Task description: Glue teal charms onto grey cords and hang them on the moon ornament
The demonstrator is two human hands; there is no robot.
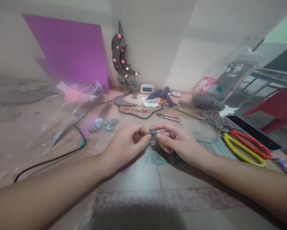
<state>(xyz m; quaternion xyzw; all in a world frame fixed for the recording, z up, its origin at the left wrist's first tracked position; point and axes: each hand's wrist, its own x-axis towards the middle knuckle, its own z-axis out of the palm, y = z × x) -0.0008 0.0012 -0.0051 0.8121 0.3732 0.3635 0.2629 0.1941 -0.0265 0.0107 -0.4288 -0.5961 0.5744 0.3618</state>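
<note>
Near the middle of the view, a small grey and teal piece (153, 133) is pinched between both hands above the table. My left hand (129, 139) grips its left side between thumb and index finger. From the right, my right hand (175, 139) holds the other side with thumb and fingers. A thin thread (159, 175) runs on the table below the hands. Several grey and teal pieces (107, 124) lie beyond my left hand.
Ahead lie pink snips (168, 117), a blue glue gun (160, 93), a grey crescent (124, 100) and a white clock (147, 88). At right are grey yarn (207, 103), a phone (252, 132) and red-yellow scissors (244, 150). A black cable (50, 161) and plastic bag (69, 118) are left.
</note>
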